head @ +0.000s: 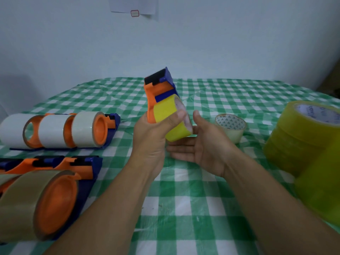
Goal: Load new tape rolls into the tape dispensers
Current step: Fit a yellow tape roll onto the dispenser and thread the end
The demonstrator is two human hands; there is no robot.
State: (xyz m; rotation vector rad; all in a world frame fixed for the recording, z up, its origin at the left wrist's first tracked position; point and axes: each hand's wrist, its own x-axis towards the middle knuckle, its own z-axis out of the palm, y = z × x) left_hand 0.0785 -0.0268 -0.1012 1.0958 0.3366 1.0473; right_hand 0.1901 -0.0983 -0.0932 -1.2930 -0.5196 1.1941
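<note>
Green-and-white checked cloth covers the table that fills the lower view, with a pale wall behind it. Nearest on the left lie loaded dispensers with brown tape on orange hubs, set on blue bases. Nearest on the right stands a stack of yellow-green tape rolls (its near edge is blurred).

Between them both forearms reach forward. The left hand is closed around an orange-and-blue tape dispenser, held upright above the cloth with its blue and black head pointing up. A yellow tape roll sits at the lower part of the dispenser, and the left thumb presses across the roll's yellow face while the other fingers wrap behind, out of sight. The right hand is open, palm turned toward the roll, its fingers lying just under and beside the roll's lower edge; whether they touch it I cannot tell.

Farther back on the left, a row of dispensers with whitish tape lies side by side. Just beyond the right hand a clear tape roll lies flat on the cloth.
</note>
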